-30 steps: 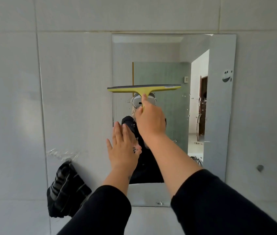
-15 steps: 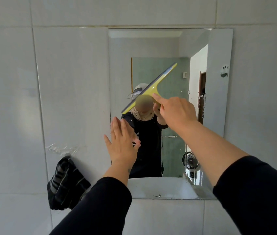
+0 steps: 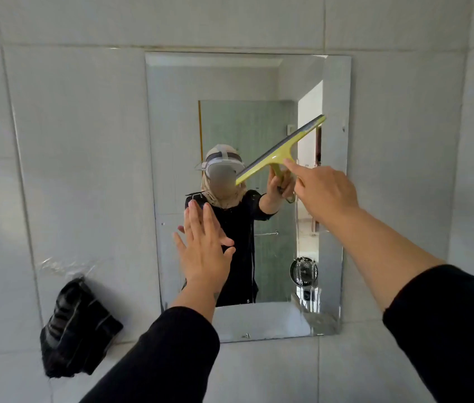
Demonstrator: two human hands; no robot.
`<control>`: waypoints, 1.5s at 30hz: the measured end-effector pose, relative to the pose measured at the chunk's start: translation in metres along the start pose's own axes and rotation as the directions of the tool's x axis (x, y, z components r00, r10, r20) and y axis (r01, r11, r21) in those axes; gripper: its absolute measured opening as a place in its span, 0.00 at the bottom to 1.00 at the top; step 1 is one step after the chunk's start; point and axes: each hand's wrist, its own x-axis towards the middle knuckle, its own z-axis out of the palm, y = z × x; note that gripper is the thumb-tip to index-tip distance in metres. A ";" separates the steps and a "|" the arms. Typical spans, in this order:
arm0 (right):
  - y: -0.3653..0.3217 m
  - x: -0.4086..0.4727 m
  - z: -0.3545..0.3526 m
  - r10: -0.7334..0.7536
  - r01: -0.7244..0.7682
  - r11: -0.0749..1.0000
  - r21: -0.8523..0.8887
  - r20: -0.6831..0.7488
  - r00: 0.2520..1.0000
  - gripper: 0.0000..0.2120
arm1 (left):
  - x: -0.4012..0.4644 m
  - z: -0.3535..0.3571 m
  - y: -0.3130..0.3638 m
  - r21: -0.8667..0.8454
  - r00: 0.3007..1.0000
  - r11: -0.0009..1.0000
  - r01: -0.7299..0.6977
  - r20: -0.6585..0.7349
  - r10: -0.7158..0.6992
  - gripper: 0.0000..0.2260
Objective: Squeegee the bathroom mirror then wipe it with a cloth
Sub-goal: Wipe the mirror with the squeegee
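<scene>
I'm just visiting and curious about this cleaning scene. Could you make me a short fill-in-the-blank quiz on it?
1. The right hand holds a yellow ____ against the mirror.
2. The left hand is open and ____.
3. A dark cloth hangs on the ____ to the mirror's left.

Missing words: squeegee; empty; wall

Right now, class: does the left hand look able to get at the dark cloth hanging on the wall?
Probably yes. The left hand is open and empty, flat against the mirror, and the dark cloth hangs on the tiled wall below and to its left, nothing between them. The right hand holds the squeegee.
</scene>
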 end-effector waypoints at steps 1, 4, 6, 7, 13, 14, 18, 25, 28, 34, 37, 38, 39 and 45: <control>0.008 -0.001 0.001 0.027 -0.027 0.999 0.023 -0.007 1.000 0.23 | 0.000 0.002 0.002 0.000 1.000 1.000 -0.002 0.001 0.002 0.45; 0.027 -0.006 0.007 0.094 -0.091 0.992 0.087 -0.028 0.995 0.23 | 0.000 0.006 0.004 -0.016 1.000 1.000 -0.011 0.004 0.011 0.44; 0.036 -0.013 0.011 0.141 -0.136 0.980 0.144 -0.026 0.990 0.23 | 0.000 0.007 0.005 -0.016 1.000 1.000 -0.015 -0.001 0.015 0.43; 0.039 -0.017 0.012 0.168 -0.161 0.971 0.179 -0.021 0.986 0.23 | 0.000 0.008 0.005 -0.013 1.000 1.000 -0.016 -0.004 0.016 0.43; 0.032 -0.040 0.025 0.347 -0.319 0.854 0.411 0.006 0.938 0.24 | -0.001 0.008 0.005 0.010 1.000 1.000 -0.016 -0.001 0.016 0.44; 0.027 -0.042 0.032 0.391 -0.355 0.808 0.471 0.022 0.920 0.24 | -0.001 0.008 0.005 0.009 1.000 1.000 -0.016 0.003 0.016 0.44; -0.004 -0.053 0.050 0.527 -0.453 0.558 0.695 0.126 0.841 0.25 | -0.001 0.005 0.002 -0.008 1.000 1.000 -0.026 0.012 0.026 0.44; -0.057 -0.051 0.056 0.609 -0.519 0.290 0.804 0.263 0.748 0.25 | -0.009 -0.006 -0.021 0.044 1.000 0.999 0.008 0.018 -0.009 0.43; -0.074 -0.052 0.054 0.602 -0.525 0.261 0.810 0.288 0.745 0.25 | -0.014 -0.009 -0.039 0.037 0.999 0.998 0.044 0.028 -0.045 0.43; -0.125 -0.052 0.064 0.555 -0.485 0.354 0.800 0.237 0.797 0.26 | -0.022 -0.016 -0.065 0.053 0.992 0.993 0.105 0.070 -0.109 0.43; -0.151 -0.051 0.079 0.508 -0.436 0.436 0.787 0.185 0.841 0.29 | -0.025 -0.018 -0.073 0.049 0.987 0.991 0.123 0.094 -0.127 0.44; -0.157 -0.052 0.083 0.495 -0.428 0.461 0.778 0.176 0.851 0.29 | -0.026 -0.019 -0.076 0.046 0.986 0.991 0.129 0.098 -0.133 0.44; -0.162 -0.053 0.082 0.483 -0.423 0.481 0.768 0.170 0.859 0.28 | -0.026 -0.019 -0.078 0.046 0.985 0.990 0.135 0.104 -0.140 0.44; -0.172 -0.059 0.078 0.386 -0.382 0.602 0.702 0.163 0.908 0.25 | -0.023 -0.027 -0.091 0.060 0.980 0.988 0.143 0.129 -0.150 0.44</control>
